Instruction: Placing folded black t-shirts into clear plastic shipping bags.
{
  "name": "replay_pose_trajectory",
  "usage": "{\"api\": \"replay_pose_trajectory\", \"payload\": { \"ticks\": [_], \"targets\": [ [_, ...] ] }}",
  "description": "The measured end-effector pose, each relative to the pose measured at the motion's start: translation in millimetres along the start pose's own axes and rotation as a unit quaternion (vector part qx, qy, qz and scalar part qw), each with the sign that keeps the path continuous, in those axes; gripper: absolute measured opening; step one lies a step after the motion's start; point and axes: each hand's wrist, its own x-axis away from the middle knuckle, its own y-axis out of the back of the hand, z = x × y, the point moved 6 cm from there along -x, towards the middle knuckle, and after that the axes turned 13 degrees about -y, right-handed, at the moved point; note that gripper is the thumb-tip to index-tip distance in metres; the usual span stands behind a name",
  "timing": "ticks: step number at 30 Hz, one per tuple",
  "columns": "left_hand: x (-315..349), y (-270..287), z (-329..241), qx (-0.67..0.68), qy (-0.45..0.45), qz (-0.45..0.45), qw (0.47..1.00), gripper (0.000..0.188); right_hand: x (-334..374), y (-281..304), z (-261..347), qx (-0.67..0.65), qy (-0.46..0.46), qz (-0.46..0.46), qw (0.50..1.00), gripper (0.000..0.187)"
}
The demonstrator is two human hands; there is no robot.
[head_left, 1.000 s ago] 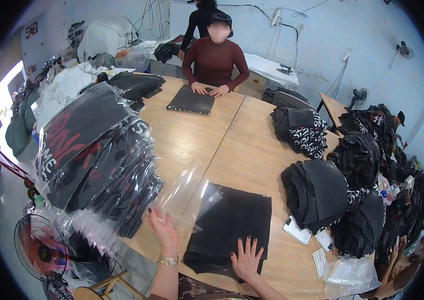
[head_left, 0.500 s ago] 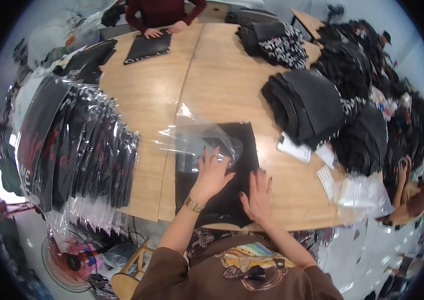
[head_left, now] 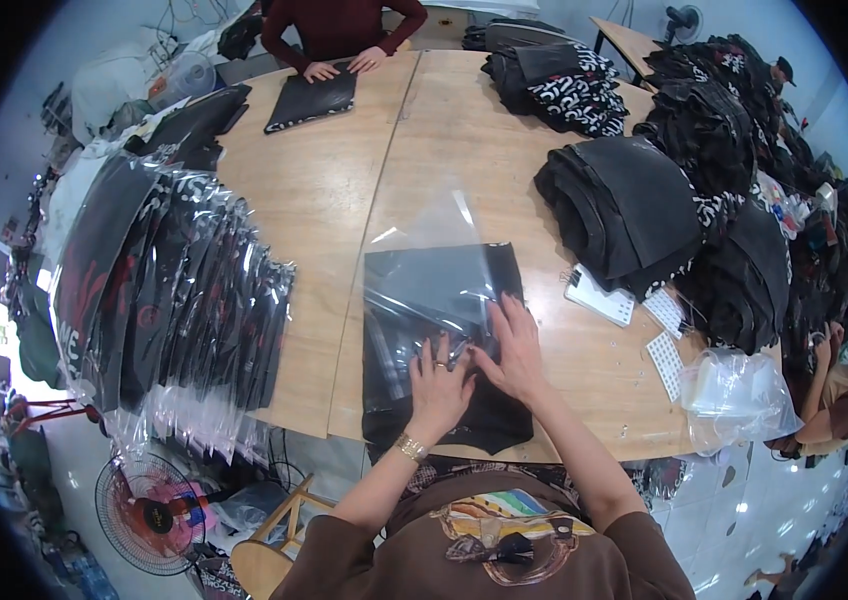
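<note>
A black folded garment (head_left: pixel 489 430) lies flat on the wooden table in front of me. Spread over it is a clear plastic bag (head_left: pixel 424 270), whose pointed far end reaches past the garment's far edge. My left hand (head_left: pixel 441 392) rests on the bag's near part with its fingers stretched out. My right hand (head_left: pixel 516 355) lies beside it at the bag's right edge, fingers extended, its thumb close to the left fingertips. Whether that thumb lifts the film is too fine to tell.
To the left stands a row of bagged black garments (head_left: pixel 174 290). Folded black garments (head_left: pixel 624 210) are piled at the right, near white cards (head_left: pixel 599 297) and a pack of clear bags (head_left: pixel 729 390). Across the table (head_left: pixel 334 220), another person's hands (head_left: pixel 344 68) press a black garment.
The bag, crumpled around my left hand before, now lies flatter over the garment. My right hand has moved up and inward onto the bag's edge; my left has shifted slightly down.
</note>
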Motion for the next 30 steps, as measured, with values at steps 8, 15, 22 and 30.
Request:
{"api": "replay_pose_trajectory", "payload": {
  "ticks": [8, 15, 22, 30],
  "targets": [
    [3, 44, 11, 0.164, 0.081, -0.112, 0.977, 0.060, -42, -36, -63, -0.268, -0.189, -0.057, 0.943, 0.024],
    [15, 18, 54, -0.002, 0.163, 0.033, 0.986, 0.069, -27, -25, -32, -0.014, -0.033, -0.046, 0.998, 0.046],
    [-14, 31, 105, 0.049, 0.138, 0.083, 0.986, 0.070, 3, -25, -96, -0.447, -0.260, -0.162, 0.841, 0.015],
    [-21, 18, 98, 0.082, 0.056, 0.037, 0.994, 0.058, 18, -29, -126, -0.623, -0.412, -0.184, 0.639, 0.018]
  ]
}}
